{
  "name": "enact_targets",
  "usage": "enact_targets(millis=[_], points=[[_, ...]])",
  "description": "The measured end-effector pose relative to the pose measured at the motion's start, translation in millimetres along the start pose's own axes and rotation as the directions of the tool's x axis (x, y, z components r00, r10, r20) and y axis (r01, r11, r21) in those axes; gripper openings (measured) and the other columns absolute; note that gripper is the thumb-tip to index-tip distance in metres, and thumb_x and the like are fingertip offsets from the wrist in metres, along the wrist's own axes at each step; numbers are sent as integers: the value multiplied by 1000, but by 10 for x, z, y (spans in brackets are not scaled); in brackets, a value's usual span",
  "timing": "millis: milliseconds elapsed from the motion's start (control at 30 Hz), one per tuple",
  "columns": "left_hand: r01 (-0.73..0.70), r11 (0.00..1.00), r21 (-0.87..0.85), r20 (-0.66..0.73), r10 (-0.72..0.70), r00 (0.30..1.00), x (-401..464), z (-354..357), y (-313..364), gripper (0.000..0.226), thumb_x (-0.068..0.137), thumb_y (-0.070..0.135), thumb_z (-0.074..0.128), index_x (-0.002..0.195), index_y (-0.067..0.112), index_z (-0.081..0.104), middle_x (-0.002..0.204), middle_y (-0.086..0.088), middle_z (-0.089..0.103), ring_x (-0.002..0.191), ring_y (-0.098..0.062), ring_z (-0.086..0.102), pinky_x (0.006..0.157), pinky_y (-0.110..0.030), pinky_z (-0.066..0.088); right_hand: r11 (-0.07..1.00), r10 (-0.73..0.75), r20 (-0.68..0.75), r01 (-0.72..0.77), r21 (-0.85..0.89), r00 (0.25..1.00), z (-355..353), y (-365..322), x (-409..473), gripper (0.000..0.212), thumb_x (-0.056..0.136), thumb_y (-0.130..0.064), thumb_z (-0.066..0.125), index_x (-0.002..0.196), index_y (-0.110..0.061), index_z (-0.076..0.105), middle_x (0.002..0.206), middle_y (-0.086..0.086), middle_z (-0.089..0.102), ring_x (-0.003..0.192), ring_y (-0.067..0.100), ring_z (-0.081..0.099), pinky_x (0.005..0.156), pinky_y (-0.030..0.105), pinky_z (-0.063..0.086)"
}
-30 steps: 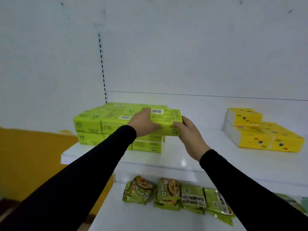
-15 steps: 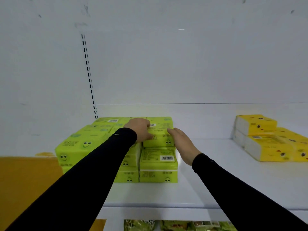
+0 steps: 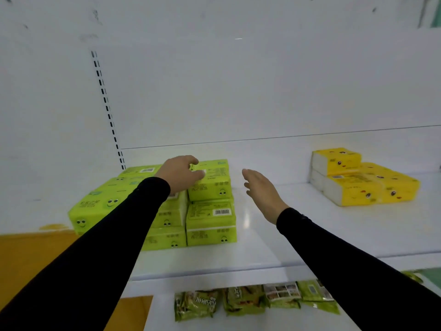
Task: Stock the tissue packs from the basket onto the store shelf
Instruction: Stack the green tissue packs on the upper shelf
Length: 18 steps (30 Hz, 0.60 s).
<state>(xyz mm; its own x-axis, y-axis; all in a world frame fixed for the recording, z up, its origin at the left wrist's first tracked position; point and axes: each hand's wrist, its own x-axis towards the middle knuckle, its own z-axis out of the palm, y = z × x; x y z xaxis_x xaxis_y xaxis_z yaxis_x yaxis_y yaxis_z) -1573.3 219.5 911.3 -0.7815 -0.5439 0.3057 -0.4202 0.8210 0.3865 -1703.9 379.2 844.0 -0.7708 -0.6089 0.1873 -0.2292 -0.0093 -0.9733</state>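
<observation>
Green tissue pack atop stack; left hand apparently touching it, fingers relaxed; right hand released, beside.

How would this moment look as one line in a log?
left hand: rests on top green tissue pack | right hand: open, clear of pack | pack: on green stack, shelf
</observation>
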Motion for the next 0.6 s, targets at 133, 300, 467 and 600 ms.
enact_targets(millis=[133, 300, 467, 600], points=[[17, 985, -172, -63, -29, 998, -300, 77, 254, 48, 93, 45, 57, 135, 23, 54, 130, -3, 56, 103, -15, 52, 83, -26, 39, 996, -11, -1, 11, 87, 1000, -325, -4, -269, 16, 101, -44, 45, 100, -32, 56, 109, -16, 55, 121, 18, 54, 112, 43, 39], [-4, 966, -258, -156, -37, 987, -773, 312, 766, 43, 92, 44, 60, 128, 21, 60, 122, -5, 64, 108, -21, 61, 92, -32, 48, 986, -57, 60, 47, 162, 997, -822, 5, -752, 23, 102, -41, 46, 117, -26, 54, 126, -7, 55, 122, 17, 56, 107, 37, 44], [15, 921, -390, -187, -95, 978, -1411, 802, 1435, 44, 93, 44, 58, 130, 20, 60, 118, -1, 64, 104, -16, 61, 88, -30, 50, 981, -122, 113, 103, 164, 986, -1487, 285, -1318, 29, 102, -40, 47, 126, -26, 52, 131, -4, 56, 118, 15, 59, 102, 33, 47], [81, 849, -522, -150, -185, 971, -1968, 1428, 1854, 41, 94, 44, 58, 127, 21, 61, 110, 6, 63, 90, 0, 58, 75, -14, 42, 985, -76, 127, 55, 163, 989, -2031, 765, -1763, 38, 101, -42, 47, 134, -22, 53, 133, -3, 57, 114, 11, 62, 96, 29, 50]])
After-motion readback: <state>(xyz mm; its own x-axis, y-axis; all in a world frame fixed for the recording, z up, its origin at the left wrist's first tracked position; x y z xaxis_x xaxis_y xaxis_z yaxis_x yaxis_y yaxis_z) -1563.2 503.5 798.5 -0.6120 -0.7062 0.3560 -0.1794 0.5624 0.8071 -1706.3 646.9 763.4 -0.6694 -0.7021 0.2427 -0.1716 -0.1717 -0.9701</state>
